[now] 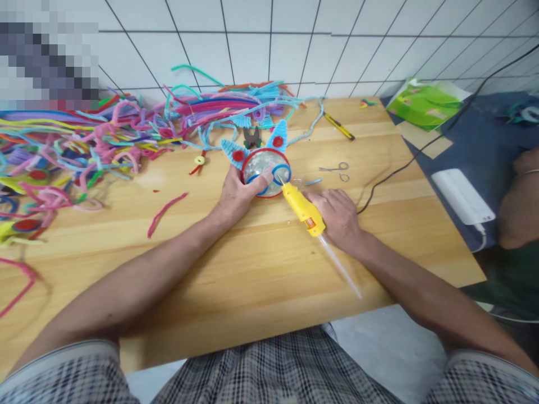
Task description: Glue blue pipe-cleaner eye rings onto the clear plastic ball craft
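My left hand point(238, 193) grips the left side of a round, clear craft piece point(263, 165) edged in red. Two blue pipe-cleaner ears point(278, 137) with red centres stick up from its top, and two blue rings lie on its face. My left thumb rests near the rings. In my right hand point(337, 216) is a yellow hot glue gun point(302, 207), its metal nozzle at the right blue ring; whether it touches cannot be told. A clear glue stick point(341, 266) trails from the gun's rear end.
Pipe cleaners point(219, 109) are heaped along the wall and left side. Pliers point(252, 137) lie behind the craft piece; small scissors point(339, 170) and a yellow utility knife point(339, 126) are to the right. A black cord point(404, 168) crosses the right edge near a white power strip point(463, 196) and another person's arm.
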`<state>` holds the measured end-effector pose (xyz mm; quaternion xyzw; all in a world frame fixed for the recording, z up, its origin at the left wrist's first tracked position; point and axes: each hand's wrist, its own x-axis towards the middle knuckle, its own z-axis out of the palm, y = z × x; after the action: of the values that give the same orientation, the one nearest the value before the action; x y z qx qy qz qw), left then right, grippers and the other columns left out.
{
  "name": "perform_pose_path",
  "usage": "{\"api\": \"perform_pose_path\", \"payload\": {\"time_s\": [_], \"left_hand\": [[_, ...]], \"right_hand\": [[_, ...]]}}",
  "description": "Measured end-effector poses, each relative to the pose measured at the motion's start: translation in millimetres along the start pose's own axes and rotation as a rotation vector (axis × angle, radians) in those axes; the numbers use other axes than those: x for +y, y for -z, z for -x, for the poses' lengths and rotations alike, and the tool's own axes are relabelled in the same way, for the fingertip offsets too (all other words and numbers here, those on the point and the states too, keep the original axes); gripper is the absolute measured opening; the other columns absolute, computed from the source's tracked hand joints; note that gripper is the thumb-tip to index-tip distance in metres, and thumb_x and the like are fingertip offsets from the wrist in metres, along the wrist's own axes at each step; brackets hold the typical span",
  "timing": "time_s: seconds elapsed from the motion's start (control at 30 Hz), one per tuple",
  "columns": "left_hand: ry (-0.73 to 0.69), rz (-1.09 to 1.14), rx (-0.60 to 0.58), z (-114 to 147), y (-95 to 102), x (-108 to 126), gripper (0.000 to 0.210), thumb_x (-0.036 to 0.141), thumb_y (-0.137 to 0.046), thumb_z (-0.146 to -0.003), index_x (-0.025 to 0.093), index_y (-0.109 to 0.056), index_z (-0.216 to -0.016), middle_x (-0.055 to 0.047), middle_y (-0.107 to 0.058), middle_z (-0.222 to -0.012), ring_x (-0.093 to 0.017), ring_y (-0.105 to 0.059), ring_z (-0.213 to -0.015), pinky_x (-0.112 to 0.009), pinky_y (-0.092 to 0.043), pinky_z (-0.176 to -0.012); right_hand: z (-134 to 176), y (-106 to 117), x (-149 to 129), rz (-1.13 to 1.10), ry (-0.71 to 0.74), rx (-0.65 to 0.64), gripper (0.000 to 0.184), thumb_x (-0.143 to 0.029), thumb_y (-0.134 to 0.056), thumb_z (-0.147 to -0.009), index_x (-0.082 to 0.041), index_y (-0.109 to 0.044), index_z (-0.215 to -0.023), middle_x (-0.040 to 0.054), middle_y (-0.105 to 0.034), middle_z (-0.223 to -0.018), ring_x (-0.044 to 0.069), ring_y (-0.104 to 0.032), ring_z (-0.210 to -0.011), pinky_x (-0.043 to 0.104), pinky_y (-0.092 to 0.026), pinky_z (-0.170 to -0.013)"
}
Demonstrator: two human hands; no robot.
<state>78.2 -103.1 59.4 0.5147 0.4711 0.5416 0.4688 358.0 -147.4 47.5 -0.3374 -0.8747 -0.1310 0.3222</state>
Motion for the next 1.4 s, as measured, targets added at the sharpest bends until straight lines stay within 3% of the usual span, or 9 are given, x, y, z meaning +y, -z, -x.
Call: {"api": "perform_pose_path", "payload": {"time_s": [0.2,0.4,0.57,0.7,0.87,1.03,1.2,1.4], "left_hand": [[0.005,0.016,0.019,-0.5,-1.7,1.2,0.069,0.063,-0.101,-0.074,0.026,-0.073,-0.124,-0.010,-0.088,-0.126,-0.038,-0.082,-0.127,-0.056,-0.070,-0.115],[0.003,0.007,0.017,-1.9,-1.3,-1.8,0.066,0.063,-0.098,-0.076,0.026,-0.073,-0.125,-0.010,-0.087,-0.131,-0.037,-0.082,-0.127,-0.054,-0.068,-0.117],[0.001,0.025,0.017,-1.7,-0.4,-3.6,0.064,0.062,-0.099,-0.077,0.027,-0.073,-0.124,-0.010,-0.087,-0.128,-0.038,-0.082,-0.125,-0.055,-0.070,-0.113],[-0.008,0.015,0.024,-1.8,-0.4,-3.2,0.065,0.061,-0.101,-0.076,0.027,-0.074,-0.124,-0.010,-0.087,-0.127,-0.037,-0.082,-0.126,-0.056,-0.068,-0.116],[0.001,0.017,0.019,-1.3,-1.4,-1.4,0.069,0.065,-0.100,-0.075,0.025,-0.074,-0.125,-0.010,-0.087,-0.127,-0.037,-0.082,-0.124,-0.054,-0.070,-0.113],[-0.009,0.005,0.018,-1.0,-1.4,-1.7,0.064,0.063,-0.098,-0.079,0.027,-0.073,-0.125,-0.010,-0.086,-0.125,-0.037,-0.082,-0.123,-0.055,-0.070,-0.112],[0.006,-0.009,0.024,-0.6,-1.1,0.0,0.066,0.062,-0.097,-0.077,0.024,-0.074,-0.126,-0.011,-0.087,-0.126,-0.037,-0.082,-0.123,-0.053,-0.071,-0.112],[-0.006,0.005,0.005,-1.3,-1.1,0.1,0.070,0.065,-0.098,-0.077,0.024,-0.074,-0.128,-0.011,-0.086,-0.128,-0.037,-0.082,-0.126,-0.051,-0.071,-0.112]], "right_hand": [[1.1,0.6,-0.2,0.022,-0.048,0.026,0.042,-0.038,-0.043,-0.124,-0.016,-0.074,-0.144,0.0092,-0.076,-0.093,0.029,-0.063,-0.082,0.043,-0.041,-0.078],[-4.0,1.3,-4.0,-0.015,0.020,0.036,0.049,-0.045,-0.038,-0.127,-0.014,-0.073,-0.142,0.0078,-0.074,-0.090,0.028,-0.060,-0.080,0.043,-0.041,-0.076],[-4.2,0.6,-4.2,0.011,-0.030,0.066,0.044,-0.039,-0.040,-0.127,-0.016,-0.074,-0.142,0.0077,-0.073,-0.092,0.028,-0.061,-0.083,0.042,-0.041,-0.078],[-1.1,-2.3,-4.6,-0.030,-0.010,0.035,0.053,-0.048,-0.038,-0.127,-0.016,-0.075,-0.145,0.0083,-0.072,-0.092,0.028,-0.061,-0.084,0.043,-0.042,-0.080],[2.7,-4.2,-2.5,0.021,-0.066,0.008,0.046,-0.042,-0.038,-0.127,-0.019,-0.076,-0.143,0.0090,-0.074,-0.095,0.028,-0.064,-0.087,0.042,-0.042,-0.080],[-1.1,-3.3,-2.7,-0.007,-0.016,0.030,0.045,-0.044,-0.043,-0.127,-0.017,-0.074,-0.143,0.0081,-0.074,-0.094,0.028,-0.062,-0.085,0.043,-0.040,-0.078],[-7.1,0.8,-5.0,0.019,0.000,0.075,0.037,-0.034,-0.044,-0.126,-0.015,-0.072,-0.141,0.0066,-0.072,-0.090,0.027,-0.060,-0.081,0.043,-0.039,-0.076],[-8.3,2.1,-6.0,0.019,0.007,0.066,0.042,-0.041,-0.041,-0.128,-0.015,-0.073,-0.139,0.0067,-0.073,-0.091,0.027,-0.062,-0.082,0.042,-0.040,-0.077]]}}
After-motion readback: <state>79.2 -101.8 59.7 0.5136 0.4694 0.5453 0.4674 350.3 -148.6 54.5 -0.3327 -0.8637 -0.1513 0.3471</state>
